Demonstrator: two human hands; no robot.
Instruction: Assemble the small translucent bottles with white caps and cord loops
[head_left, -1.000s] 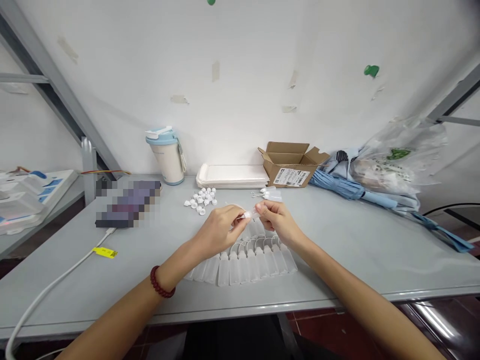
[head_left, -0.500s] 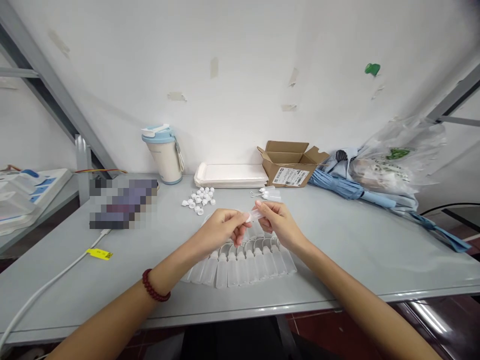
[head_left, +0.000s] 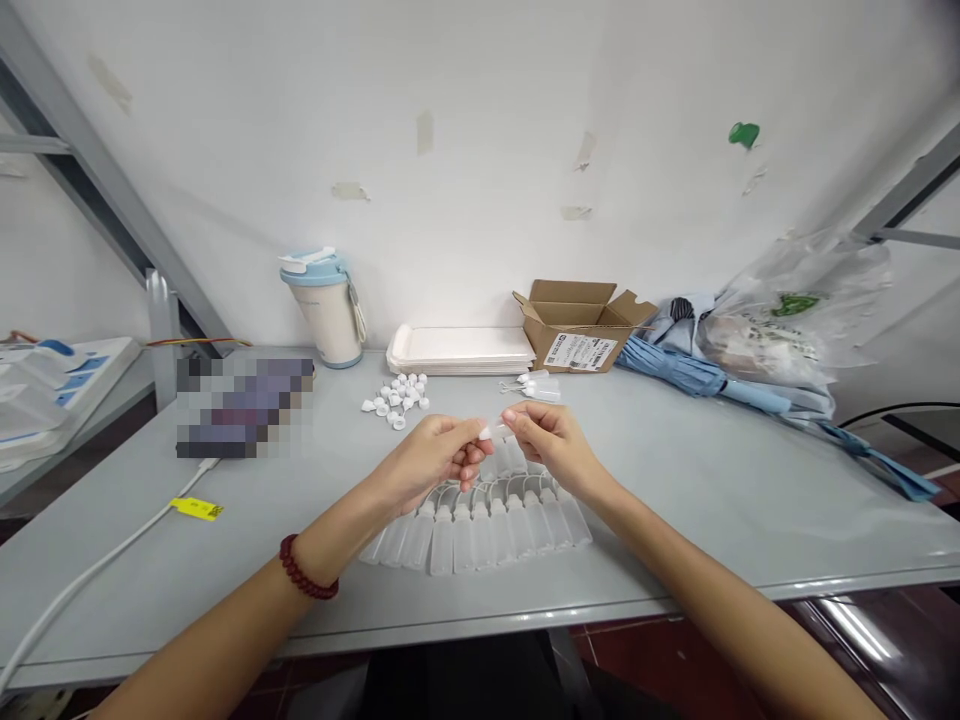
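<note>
My right grip (head_left: 553, 440) is pinched on a small clear bottle (head_left: 502, 432), thumb and finger together on it. My left grip (head_left: 442, 450) is closed on the white cap (head_left: 485, 434) at the bottle's other end; whether the cap is seated all the way I cannot tell. I hold the bottle in the air over the counter (head_left: 697, 480), lying nearly level between my two hands.

Below it, capped bottles (head_left: 484, 540) lie side by side in a curved row, their thin loops at the far end. More of them lie partly hidden behind my fingers. Beyond my left grip sits a loose heap of white caps (head_left: 397, 398); beyond my right, a few bottles lie near an open box (head_left: 577, 325). Left of that box is a stack of trays (head_left: 461, 350), then a cup (head_left: 324, 310) standing upright. An umbrella (head_left: 694, 370) lies at the far right beside a plastic bag (head_left: 787, 310).
</note>
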